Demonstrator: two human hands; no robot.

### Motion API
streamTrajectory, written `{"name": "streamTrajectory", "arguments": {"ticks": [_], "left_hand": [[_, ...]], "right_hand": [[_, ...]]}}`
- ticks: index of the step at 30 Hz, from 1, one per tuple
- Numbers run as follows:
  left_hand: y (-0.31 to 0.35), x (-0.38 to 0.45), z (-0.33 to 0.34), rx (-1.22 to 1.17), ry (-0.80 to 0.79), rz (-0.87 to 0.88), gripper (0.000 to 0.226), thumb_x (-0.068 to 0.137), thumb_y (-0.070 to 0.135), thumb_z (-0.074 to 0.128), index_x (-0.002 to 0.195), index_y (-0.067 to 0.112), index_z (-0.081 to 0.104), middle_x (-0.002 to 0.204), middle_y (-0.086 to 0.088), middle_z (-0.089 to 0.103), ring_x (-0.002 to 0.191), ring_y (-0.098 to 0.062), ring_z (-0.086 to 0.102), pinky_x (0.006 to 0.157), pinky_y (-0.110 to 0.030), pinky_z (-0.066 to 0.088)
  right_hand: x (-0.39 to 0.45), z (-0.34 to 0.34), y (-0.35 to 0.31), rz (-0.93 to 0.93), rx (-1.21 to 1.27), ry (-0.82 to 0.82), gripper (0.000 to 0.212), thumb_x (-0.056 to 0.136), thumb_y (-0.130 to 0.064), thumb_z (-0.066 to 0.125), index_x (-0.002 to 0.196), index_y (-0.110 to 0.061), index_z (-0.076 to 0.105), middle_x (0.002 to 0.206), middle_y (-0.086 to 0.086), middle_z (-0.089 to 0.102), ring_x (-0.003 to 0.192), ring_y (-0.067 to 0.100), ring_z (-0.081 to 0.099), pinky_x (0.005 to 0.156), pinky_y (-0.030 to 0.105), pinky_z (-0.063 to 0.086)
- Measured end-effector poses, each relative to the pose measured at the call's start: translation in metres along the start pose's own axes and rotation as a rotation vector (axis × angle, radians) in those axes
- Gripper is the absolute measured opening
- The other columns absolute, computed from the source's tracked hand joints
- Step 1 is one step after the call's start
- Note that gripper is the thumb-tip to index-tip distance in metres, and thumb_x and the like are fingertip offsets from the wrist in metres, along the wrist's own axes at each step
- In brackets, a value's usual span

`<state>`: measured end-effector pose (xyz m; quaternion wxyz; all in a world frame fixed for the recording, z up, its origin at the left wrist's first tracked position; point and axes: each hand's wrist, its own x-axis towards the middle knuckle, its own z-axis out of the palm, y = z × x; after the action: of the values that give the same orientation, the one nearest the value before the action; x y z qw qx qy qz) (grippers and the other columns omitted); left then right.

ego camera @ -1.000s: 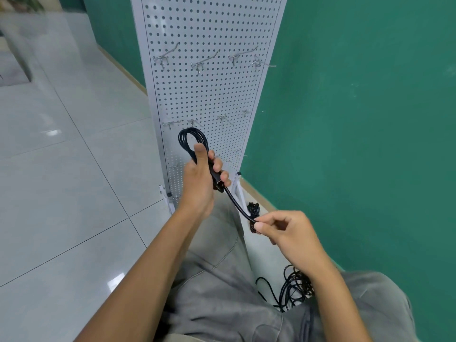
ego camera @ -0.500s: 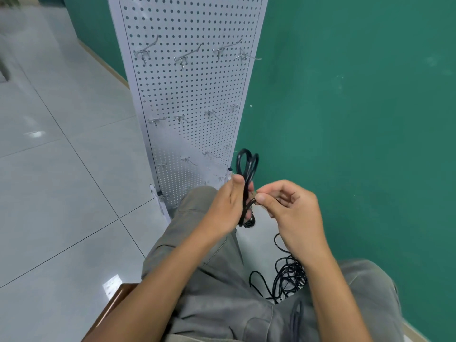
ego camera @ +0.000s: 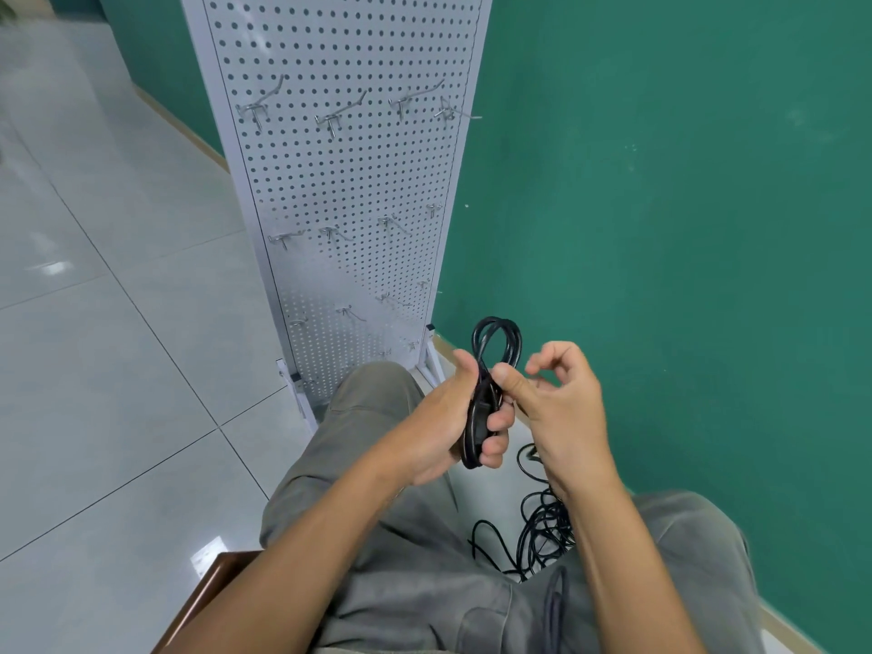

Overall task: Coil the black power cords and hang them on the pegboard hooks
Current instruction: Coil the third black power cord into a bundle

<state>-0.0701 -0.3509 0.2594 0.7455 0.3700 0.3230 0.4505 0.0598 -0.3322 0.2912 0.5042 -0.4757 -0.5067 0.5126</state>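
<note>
A black power cord [ego camera: 498, 337], coiled into a tight loop, stands upright in my left hand [ego camera: 448, 417], whose fingers curl round its lower part. My right hand [ego camera: 557, 398] is right beside it, thumb pressing on the coil's middle, other fingers bent and apart from it. A white pegboard [ego camera: 349, 181] stands ahead, with several bare metal hooks [ego camera: 332, 118] in rows. More black cords [ego camera: 542, 526] lie tangled on the floor between my knees.
A green wall [ego camera: 684, 228] rises close on the right. Pale floor tiles [ego camera: 118, 370] spread to the left. The pegboard's white foot [ego camera: 297, 394] juts onto the floor. A brown chair edge [ego camera: 207, 587] shows under my left leg.
My left hand brought the coil from in front of the pegboard to the right, toward my lap. My right hand closed in from the cord's tail and now thumbs the coil's middle.
</note>
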Motion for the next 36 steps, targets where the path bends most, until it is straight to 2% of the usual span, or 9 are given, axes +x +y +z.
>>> {"name": "streamTrajectory", "arguments": {"ticks": [4, 9, 11, 14, 21, 27, 30, 33, 36], "left_hand": [[-0.002, -0.002, -0.004, -0.113, -0.047, 0.026, 0.053, 0.087, 0.060, 0.072, 0.096, 0.011, 0.052, 0.069, 0.000, 0.040, 0.052, -0.013, 0.041, 0.050, -0.024, 0.038], [0.005, -0.003, -0.005, -0.191, -0.101, 0.004, 0.019, 0.102, 0.032, 0.050, 0.094, 0.014, 0.051, 0.068, 0.003, 0.037, 0.051, -0.012, 0.037, 0.050, -0.022, 0.036], [0.007, -0.003, -0.008, -0.244, -0.111, 0.019, 0.017, 0.104, 0.029, 0.046, 0.097, 0.014, 0.050, 0.067, 0.004, 0.040, 0.051, -0.010, 0.039, 0.050, -0.022, 0.037], [0.010, -0.002, -0.016, -0.308, -0.096, 0.050, 0.016, 0.104, 0.027, 0.046, 0.098, 0.013, 0.051, 0.067, 0.004, 0.041, 0.051, -0.010, 0.042, 0.050, -0.022, 0.039], [0.010, -0.001, -0.022, -0.025, 0.032, 0.130, 0.026, 0.100, 0.019, 0.061, 0.077, 0.015, 0.049, 0.067, 0.000, 0.035, 0.056, -0.016, 0.042, 0.055, -0.028, 0.039], [-0.004, 0.006, -0.019, 0.101, 0.087, 0.160, 0.018, 0.099, 0.024, 0.063, 0.106, 0.008, 0.057, 0.071, -0.002, 0.050, 0.057, -0.019, 0.049, 0.058, -0.033, 0.046], [-0.010, 0.011, -0.021, 0.149, 0.081, 0.190, 0.026, 0.099, 0.032, 0.064, 0.112, 0.010, 0.063, 0.086, -0.017, 0.062, 0.056, -0.021, 0.051, 0.061, -0.034, 0.043], [-0.014, 0.012, -0.023, 0.157, 0.021, 0.169, 0.031, 0.096, 0.043, 0.069, 0.117, 0.021, 0.071, 0.113, -0.045, 0.055, 0.058, -0.024, 0.050, 0.066, -0.037, 0.040], [-0.015, 0.012, -0.018, 0.100, -0.010, 0.165, 0.031, 0.098, 0.034, 0.065, 0.123, 0.016, 0.068, 0.114, -0.016, 0.067, 0.059, -0.021, 0.051, 0.064, -0.037, 0.041]], "right_hand": [[0.005, -0.009, 0.012, 0.021, 0.056, -0.136, 0.014, 0.098, -0.006, 0.064, 0.098, -0.013, 0.052, 0.093, 0.003, 0.053, 0.069, 0.013, 0.055, 0.073, 0.037, 0.047], [0.011, -0.017, 0.019, 0.030, 0.066, -0.174, 0.018, 0.097, -0.030, 0.065, 0.108, -0.017, 0.060, 0.096, 0.000, 0.065, 0.088, 0.017, 0.058, 0.091, 0.039, 0.048], [0.010, -0.023, 0.024, 0.024, -0.038, -0.196, 0.022, 0.101, -0.037, 0.060, 0.109, -0.016, 0.061, 0.095, 0.001, 0.069, 0.089, 0.016, 0.063, 0.089, 0.030, 0.051], [0.007, -0.025, 0.034, 0.012, -0.187, -0.227, 0.016, 0.105, -0.022, 0.053, 0.102, -0.009, 0.061, 0.081, -0.004, 0.069, 0.077, 0.009, 0.061, 0.073, 0.015, 0.046], [0.004, -0.027, 0.028, 0.023, -0.055, -0.104, 0.017, 0.102, -0.008, 0.057, 0.092, -0.003, 0.071, 0.072, 0.006, 0.067, 0.058, 0.014, 0.049, 0.060, 0.020, 0.044], [-0.001, -0.009, 0.005, 0.018, 0.065, -0.042, 0.016, 0.096, -0.008, 0.066, 0.087, -0.007, 0.079, 0.102, 0.009, 0.076, 0.094, 0.026, 0.073, 0.093, 0.041, 0.057], [-0.003, 0.003, 0.001, 0.004, 0.094, 0.063, 0.013, 0.090, -0.010, 0.074, 0.081, -0.015, 0.082, 0.125, -0.008, 0.068, 0.096, 0.025, 0.073, 0.086, 0.043, 0.059], [-0.002, 0.006, 0.000, -0.005, 0.113, 0.137, 0.012, 0.091, -0.012, 0.074, 0.081, -0.013, 0.081, 0.128, -0.015, 0.065, 0.109, 0.027, 0.070, 0.085, 0.040, 0.061], [0.002, 0.004, -0.004, -0.027, 0.073, 0.134, 0.010, 0.092, -0.016, 0.074, 0.085, -0.013, 0.081, 0.130, -0.019, 0.064, 0.121, 0.023, 0.065, 0.099, 0.046, 0.056]]}}
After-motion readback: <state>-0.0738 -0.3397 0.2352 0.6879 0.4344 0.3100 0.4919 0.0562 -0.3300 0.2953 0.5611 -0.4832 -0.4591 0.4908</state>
